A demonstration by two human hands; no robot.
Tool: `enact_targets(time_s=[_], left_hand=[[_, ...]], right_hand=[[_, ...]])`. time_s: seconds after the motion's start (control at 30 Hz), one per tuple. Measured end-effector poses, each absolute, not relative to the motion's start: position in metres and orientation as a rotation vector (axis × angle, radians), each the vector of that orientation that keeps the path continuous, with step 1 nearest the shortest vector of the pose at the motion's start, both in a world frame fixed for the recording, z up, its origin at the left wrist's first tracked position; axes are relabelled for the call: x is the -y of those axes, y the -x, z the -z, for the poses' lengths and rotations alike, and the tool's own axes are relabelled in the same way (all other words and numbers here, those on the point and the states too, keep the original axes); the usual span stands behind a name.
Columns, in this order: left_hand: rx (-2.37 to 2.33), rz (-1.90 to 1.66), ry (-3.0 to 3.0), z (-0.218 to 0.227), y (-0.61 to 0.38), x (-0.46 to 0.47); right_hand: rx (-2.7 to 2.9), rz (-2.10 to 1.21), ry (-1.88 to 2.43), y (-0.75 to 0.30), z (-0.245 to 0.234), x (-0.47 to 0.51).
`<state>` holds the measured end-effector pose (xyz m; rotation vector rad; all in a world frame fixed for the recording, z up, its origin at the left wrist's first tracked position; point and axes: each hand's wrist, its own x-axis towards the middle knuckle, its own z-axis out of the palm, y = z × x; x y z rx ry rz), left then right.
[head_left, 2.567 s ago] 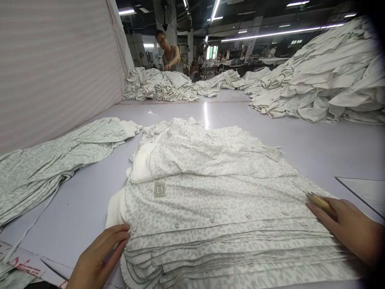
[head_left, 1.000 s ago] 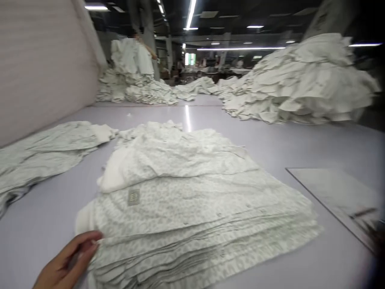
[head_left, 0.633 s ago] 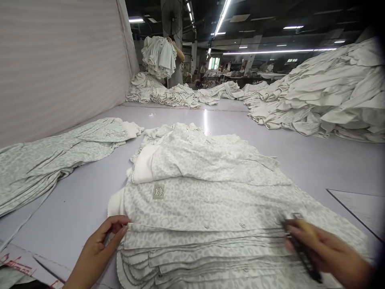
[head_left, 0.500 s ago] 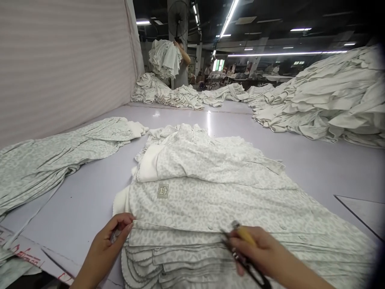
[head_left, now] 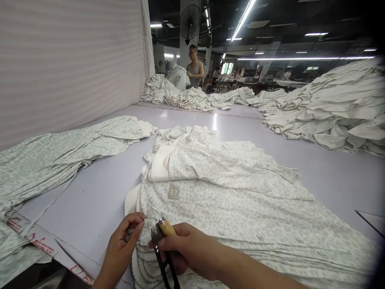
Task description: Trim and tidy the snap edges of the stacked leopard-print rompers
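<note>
On my feed the left hand sits at the near left corner of the stack of leopard-print garments, its fingers narrowed to a firm pinch on a small lifted flap of white cloth. The right hand is just to the right of that pinch, its fingers wrapped closed around the wooden grip of a pair of thread snips. The snips' long axis slants from the black bow at the near end up to the far left, and their metal blades point at the flap and sit just beside it; I can't tell whether they touch it or how far apart they stand. The left hand is the one in contact with the cloth, while the right reaches it only through the blades. Both hands sit at the stack's near edge, with most of it lying far and right of them. Its button rows run roughly left to right, and a small printed label lies just beyond the hands. The stack rests on a lilac surface, with a looser garment pile to the left and a large heap to the far right.
</note>
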<state>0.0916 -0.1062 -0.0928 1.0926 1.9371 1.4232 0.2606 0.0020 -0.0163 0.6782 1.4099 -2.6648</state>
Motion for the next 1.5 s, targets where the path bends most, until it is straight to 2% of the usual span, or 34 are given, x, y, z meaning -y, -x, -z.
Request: enact_targets(time_s=[0.13,0.33,0.4,0.53,0.7,0.8,0.9,1.0,1.2,1.3,1.37,1.5], left_hand=[[-1.915,-1.45,-1.102,0.094,-0.091,0.106],[-1.923,-1.489,-1.139,0.095,-0.092,0.106],[-1.94,-1.491,-1.146,0.094,-0.093,0.106],[-1.947,-1.481,-1.161,0.093,-0.093,0.107],[-1.897,-1.465,-1.154,0.095,-0.092,0.108],[-1.878,-1.474,-1.139,0.094,-0.092,0.108],[-1.894,-1.486,-1.133,0.092,-0.093,0.107],[-1.896,-1.503,-1.132,0.091,-0.094,0.107],[-1.893,-1.492,-1.091,0.096,-0.092,0.107],[-1.885,-1.494,-1.099,0.098,-0.091,0.107],[-1.878,-1.498,-1.104,0.098,-0.091,0.107],[-1.862,-1.499,-1.108,0.099,-0.091,0.108]], right_hand=[[-1.451,2.629,-0.535,-0.257,0.019,-0.001],[-1.87,2.368,-0.663,-0.248,0.022,-0.009],[-1.796,2.424,-0.696,-0.245,0.022,-0.012],[-1.27,2.646,-0.618,-0.24,0.023,-0.016],[-0.806,2.734,-0.512,-0.241,0.022,-0.012],[-0.841,2.776,-0.457,-0.243,0.023,-0.007],[-1.231,2.715,-0.505,-0.245,0.026,-0.007],[-1.806,2.346,-0.544,-0.249,0.023,-0.011],[-2.723,1.267,-0.564,-0.255,0.003,-0.013],[-2.893,0.698,-0.528,-0.246,0.001,-0.011],[-2.925,0.43,-0.52,-0.238,0.002,-0.01],[-2.906,0.235,-0.544,-0.228,0.003,-0.011]])
